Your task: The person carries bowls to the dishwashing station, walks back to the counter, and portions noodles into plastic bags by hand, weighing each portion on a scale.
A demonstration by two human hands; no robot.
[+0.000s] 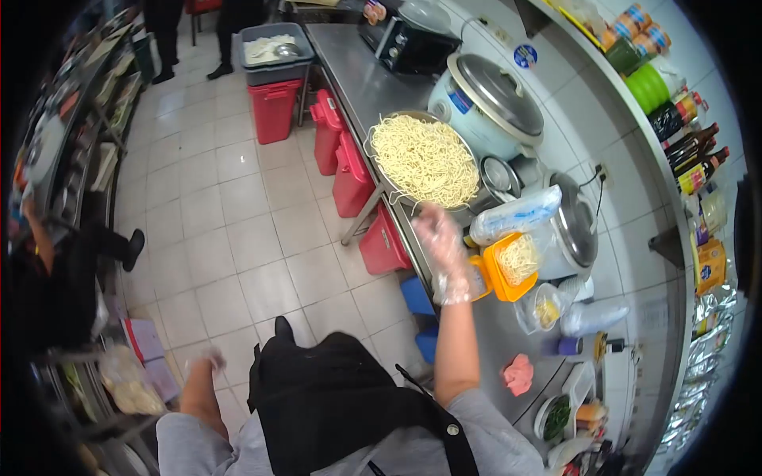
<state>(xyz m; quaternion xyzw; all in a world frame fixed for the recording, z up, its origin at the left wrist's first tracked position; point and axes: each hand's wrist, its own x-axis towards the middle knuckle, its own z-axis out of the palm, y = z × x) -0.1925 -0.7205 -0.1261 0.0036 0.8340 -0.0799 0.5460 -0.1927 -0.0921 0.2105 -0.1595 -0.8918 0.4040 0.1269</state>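
My right hand (441, 247), in a clear plastic glove, is over the counter edge, just below a wide bowl heaped with pale noodles (425, 159). Its fingers point toward the bowl, loosely bent and slightly apart, and I see nothing in them. Close to its right is an orange container (498, 274) with more noodles (517, 259) inside. A clear plastic bag with blue print (516, 214) lies between that container and the bowl. My left hand (205, 361), also gloved, hangs low over the floor at my left side, away from the counter. Motion smears its fingers.
A rice cooker (452, 119) stands behind the bowl, beside a black oven (413, 44). Red bins (353, 174) line the counter's underside. A pink cloth (518, 374) lies nearer me. At left, a person in black (59, 278) is by the shelving. Bottles (690, 151) fill the wall shelf.
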